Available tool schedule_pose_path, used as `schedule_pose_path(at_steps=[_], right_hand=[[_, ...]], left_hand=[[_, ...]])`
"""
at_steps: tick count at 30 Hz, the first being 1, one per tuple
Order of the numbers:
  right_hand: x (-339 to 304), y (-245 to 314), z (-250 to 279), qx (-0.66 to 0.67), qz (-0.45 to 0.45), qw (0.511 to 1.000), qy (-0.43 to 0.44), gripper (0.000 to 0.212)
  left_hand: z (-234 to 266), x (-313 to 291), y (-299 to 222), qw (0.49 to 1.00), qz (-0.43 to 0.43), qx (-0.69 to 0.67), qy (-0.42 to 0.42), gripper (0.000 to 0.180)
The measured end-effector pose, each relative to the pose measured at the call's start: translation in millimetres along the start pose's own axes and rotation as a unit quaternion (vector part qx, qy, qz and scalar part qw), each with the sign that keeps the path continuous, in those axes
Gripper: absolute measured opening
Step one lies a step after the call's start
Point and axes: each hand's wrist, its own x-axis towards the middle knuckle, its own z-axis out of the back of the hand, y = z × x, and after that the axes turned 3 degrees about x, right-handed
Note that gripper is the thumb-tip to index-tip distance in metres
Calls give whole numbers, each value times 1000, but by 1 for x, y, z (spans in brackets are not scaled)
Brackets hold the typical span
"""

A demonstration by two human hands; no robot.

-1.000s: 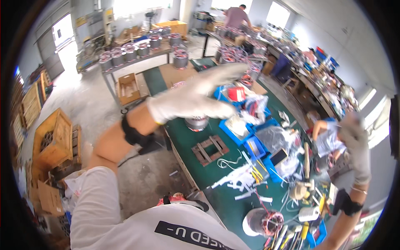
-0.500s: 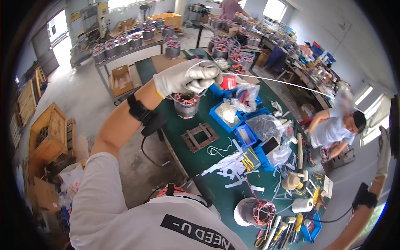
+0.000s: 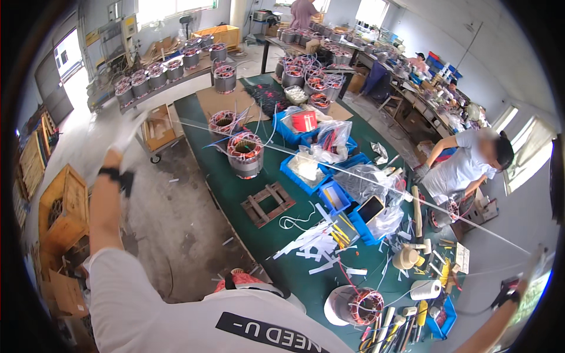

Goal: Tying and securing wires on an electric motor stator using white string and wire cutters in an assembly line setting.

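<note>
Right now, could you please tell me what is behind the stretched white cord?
Behind the white cord, a wound metal cylinder, a blue bin and a clear plastic bag show; the thin strip of each directly behind it is covered.

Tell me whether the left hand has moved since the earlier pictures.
Yes: leftward. In the picture, the left hand has gone from over the green table to beyond its left edge, near the cardboard box.

Both arms are spread wide — the left forearm (image 3: 106, 215) held nearly upright, the right forearm (image 3: 493, 322) slanted up and outward. The left hand (image 3: 126, 130) and right hand (image 3: 534, 266) are raised, their fingers blurred.
</note>
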Motion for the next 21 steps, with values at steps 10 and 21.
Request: schedule_pose_path(at_steps=[10,21], right_hand=[[-73,-79,-113,293,19,947,132,36],[-81,-163,-179,49,21,998,-28,38]], left_hand=[[28,-153,168,961,197,182,60,48],[-121,-295,65,924,291,160,189,51]])
